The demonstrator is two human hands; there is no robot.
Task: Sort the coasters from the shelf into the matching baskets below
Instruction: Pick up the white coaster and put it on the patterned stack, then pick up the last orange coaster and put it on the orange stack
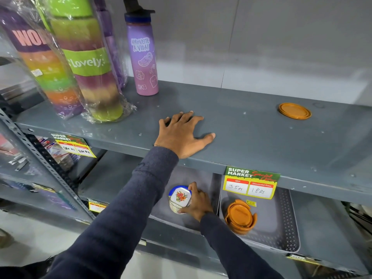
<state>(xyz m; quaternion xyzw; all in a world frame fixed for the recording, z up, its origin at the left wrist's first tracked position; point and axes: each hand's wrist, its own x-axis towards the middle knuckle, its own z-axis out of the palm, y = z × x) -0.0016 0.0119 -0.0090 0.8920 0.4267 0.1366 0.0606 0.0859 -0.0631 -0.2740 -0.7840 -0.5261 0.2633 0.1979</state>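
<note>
My left hand (182, 134) lies flat and open on the grey shelf (251, 135), fingers spread, holding nothing. My right hand (198, 202) is below, inside the left grey basket (207, 178), gripping a stack of white floral coasters (180, 198) with a blue rim. An orange round coaster (294, 111) lies on the shelf at the far right. The right grey basket (287, 220) holds an orange coaster set (240, 216) in its holder.
Wrapped colourful bottles (88, 63) and a purple bottle (143, 57) stand at the shelf's back left. A green and yellow price tag (251, 183) hangs from the shelf edge above the right basket. A metal upright (40, 156) frames the left side.
</note>
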